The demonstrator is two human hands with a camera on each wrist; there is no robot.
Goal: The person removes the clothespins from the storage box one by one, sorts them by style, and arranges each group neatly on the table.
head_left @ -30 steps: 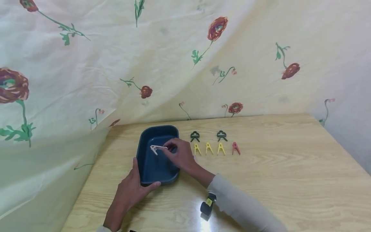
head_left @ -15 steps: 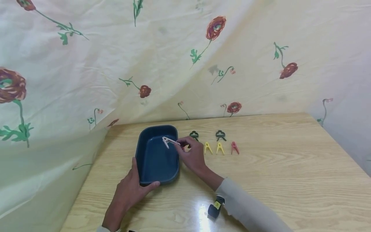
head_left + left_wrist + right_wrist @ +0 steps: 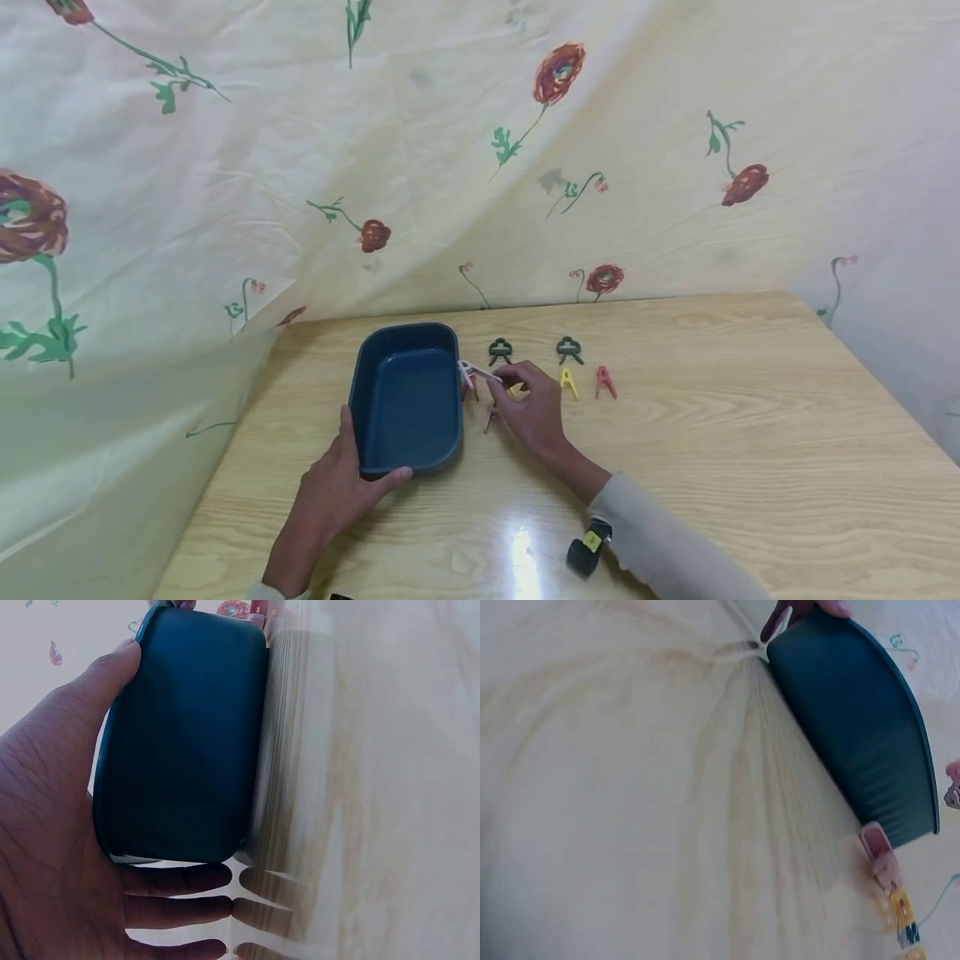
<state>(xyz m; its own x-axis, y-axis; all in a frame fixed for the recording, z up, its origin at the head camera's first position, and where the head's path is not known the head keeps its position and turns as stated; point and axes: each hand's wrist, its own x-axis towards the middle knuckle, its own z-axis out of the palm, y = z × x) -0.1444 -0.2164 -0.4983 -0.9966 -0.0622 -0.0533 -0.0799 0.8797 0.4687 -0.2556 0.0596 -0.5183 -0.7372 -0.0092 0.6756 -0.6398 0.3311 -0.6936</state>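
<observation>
My right hand (image 3: pixel 534 412) pinches a pale pinkish-white clothespin (image 3: pixel 478 371) between thumb and fingertips, just right of the dark blue bin (image 3: pixel 408 417). A red clothespin (image 3: pixel 471 388) lies below it on the table, by the bin's right wall. My left hand (image 3: pixel 333 483) rests against the bin's near left corner, thumb along the near rim. In the left wrist view, the straight fingers (image 3: pixel 180 909) of that hand extend past the bin's outer wall (image 3: pixel 187 735). Another pinkish clothespin (image 3: pixel 491 417) sits partly hidden by my right hand. Nothing shows inside the bin.
Two dark green clips (image 3: pixel 500 351) (image 3: pixel 569 350) lie in a back row on the wooden table (image 3: pixel 712 433). In front are a yellow clothespin (image 3: pixel 568 382) and a red clothespin (image 3: pixel 606 382). A flowered cloth (image 3: pixel 420 167) hangs behind the table.
My right hand has moved right, carrying the pale clothespin from above the bin to outside its right rim. My left hand has stayed at the bin's corner.
</observation>
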